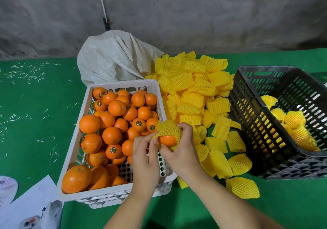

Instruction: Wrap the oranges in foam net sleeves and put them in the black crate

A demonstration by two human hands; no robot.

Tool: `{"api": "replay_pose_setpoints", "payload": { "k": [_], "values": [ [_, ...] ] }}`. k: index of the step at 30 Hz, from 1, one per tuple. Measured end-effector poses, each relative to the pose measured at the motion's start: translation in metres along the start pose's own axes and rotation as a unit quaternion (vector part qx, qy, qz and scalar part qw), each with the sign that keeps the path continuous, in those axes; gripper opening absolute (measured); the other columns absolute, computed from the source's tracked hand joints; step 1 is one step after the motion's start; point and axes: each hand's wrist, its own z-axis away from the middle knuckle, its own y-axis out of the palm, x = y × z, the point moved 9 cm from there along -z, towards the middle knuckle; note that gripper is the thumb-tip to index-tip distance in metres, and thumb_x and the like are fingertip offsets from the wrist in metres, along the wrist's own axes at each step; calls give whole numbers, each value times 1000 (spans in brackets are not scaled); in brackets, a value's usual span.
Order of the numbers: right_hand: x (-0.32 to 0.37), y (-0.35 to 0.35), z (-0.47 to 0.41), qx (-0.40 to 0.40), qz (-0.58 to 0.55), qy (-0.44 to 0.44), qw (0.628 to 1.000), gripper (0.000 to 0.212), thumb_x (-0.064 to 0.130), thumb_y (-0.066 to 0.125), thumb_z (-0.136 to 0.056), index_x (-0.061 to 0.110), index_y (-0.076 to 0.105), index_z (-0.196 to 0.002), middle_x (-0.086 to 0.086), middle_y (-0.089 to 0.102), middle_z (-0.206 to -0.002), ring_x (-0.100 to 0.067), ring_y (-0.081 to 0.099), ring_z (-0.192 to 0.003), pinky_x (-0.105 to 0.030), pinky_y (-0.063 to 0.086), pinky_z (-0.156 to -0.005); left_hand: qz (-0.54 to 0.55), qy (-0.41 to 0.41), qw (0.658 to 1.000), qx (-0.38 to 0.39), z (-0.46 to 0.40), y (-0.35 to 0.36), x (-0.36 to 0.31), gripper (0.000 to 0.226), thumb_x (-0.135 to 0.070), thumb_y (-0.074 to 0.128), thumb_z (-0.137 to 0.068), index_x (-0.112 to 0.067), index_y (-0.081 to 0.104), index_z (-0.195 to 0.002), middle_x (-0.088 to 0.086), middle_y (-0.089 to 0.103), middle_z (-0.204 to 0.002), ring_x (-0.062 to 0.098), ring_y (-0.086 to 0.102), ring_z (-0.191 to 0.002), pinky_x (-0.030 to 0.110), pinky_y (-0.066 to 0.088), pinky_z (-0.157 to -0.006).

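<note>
I held one orange (pixel 168 140) above the near right corner of the white crate (pixel 99 192), with a yellow foam net sleeve (pixel 169 128) stretched over its top half and its lower part bare. My right hand (pixel 178 151) gripped the orange and the sleeve from the right side, fingers curled over the netting. My left hand (pixel 144 159) pinched the loose left edge of the sleeve between thumb and fingertips, just in front of the fruit. Below my hands, the white crate was full of unwrapped oranges (pixel 113 122), several bearing small round stickers, and its perforated floor showed at the near right corner. To the right of the white crate lay a broad heap of empty sleeves (pixel 196 94), spilling along the green surface (pixel 35 119) toward me. Further right of the white crate, beyond that heap, stood the black crate (pixel 261 128), tilted, with a few wrapped oranges (pixel 293 122) resting inside against its far wall. Behind the white crate sat a crumpled pale woven sack (pixel 115 57), with a thin white pole (pixel 102 0) leaning on the grey wall behind it. Left of the white crate, small pale shreds (pixel 26 71) were scattered over the surface, and printed papers (pixel 30 204) lay at its near left corner.
</note>
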Motion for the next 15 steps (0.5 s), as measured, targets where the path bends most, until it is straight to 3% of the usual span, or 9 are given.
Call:
{"api": "replay_pose_setpoints", "payload": {
  "k": [2,4,6,9,13,15],
  "values": [
    [-1,-5,-1,-36,23,-2,999,76,34,87,-75,38,31,-125,12,35,-119,9,46,-102,-2,45,-70,-11,31,999,29,4,8,-7,24,-13,58,-106,-19,73,-123,-2,62,-113,5,61,-113,10,44,-95],
    [-5,-2,-4,-6,16,14,1000,79,38,86,-73,38,34,-132,16,29,-122,11,42,-103,2,42,-73,-7,34,999,36,5,10,-8,24,-16,56,-106,-26,70,-123,-4,61,-113,6,61,-113,10,44,-94],
    [-5,5,-5,63,-6,35,997,75,55,75,-70,51,37,-135,21,28,-125,21,40,-114,1,44,-77,1,28,999,18,3,5,-6,23,-17,54,-108,-31,67,-122,-6,60,-114,4,60,-113,9,44,-92],
    [-3,8,-6,99,-17,28,995,63,53,71,-77,68,38,-128,24,33,-130,17,43,-121,-4,48,-84,19,17,1000,0,0,-1,-4,22,-19,52,-110,-34,66,-120,-8,59,-113,3,59,-114,9,44,-92],
    [-6,8,-5,70,-27,26,997,64,28,82,-86,46,42,-132,14,43,-131,-2,52,-121,-11,51,-87,16,36,999,17,2,3,-8,23,-21,52,-108,-32,68,-120,-6,58,-110,8,59,-111,11,43,-93],
    [-5,5,-5,45,-28,33,998,64,22,82,-85,41,43,-132,11,45,-130,4,51,-118,-8,49,-83,53,12,998,35,1,5,-6,23,-35,50,-109,-34,71,-118,-7,60,-111,12,61,-113,15,45,-94]
  ]
}}
